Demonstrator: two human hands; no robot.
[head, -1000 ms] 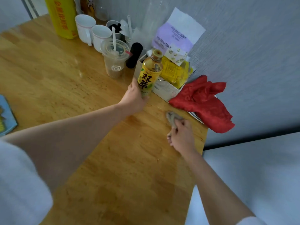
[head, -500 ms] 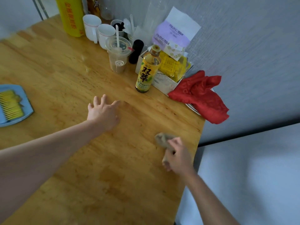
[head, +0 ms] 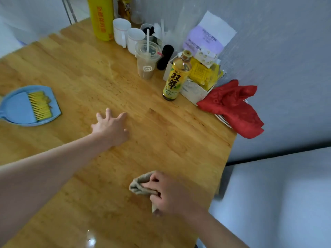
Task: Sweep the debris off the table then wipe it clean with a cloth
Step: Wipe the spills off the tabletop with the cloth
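My right hand point(head: 170, 192) grips a bunched beige cloth point(head: 138, 186) and presses it on the wooden table point(head: 80, 72) near its right edge. Most of the cloth is hidden under my fingers. My left hand point(head: 111, 127) lies flat on the table's middle with fingers spread and holds nothing. A blue dustpan point(head: 19, 109) with a yellow-bristled brush point(head: 40, 105) in it sits at the left. I see no loose debris on the wood.
A yellow tea bottle point(head: 174, 79) stands by a white box of packets point(head: 198, 86). A red cloth point(head: 232, 106) hangs at the right edge. Behind are a plastic cup with straw point(head: 146, 59), two white mugs point(head: 129, 35), a yellow canister point(head: 103, 17) and tissue packs point(head: 209, 40).
My left hand let go of the tea bottle and came back to rest flat mid-table. My right hand dragged the cloth toward me along the right side.
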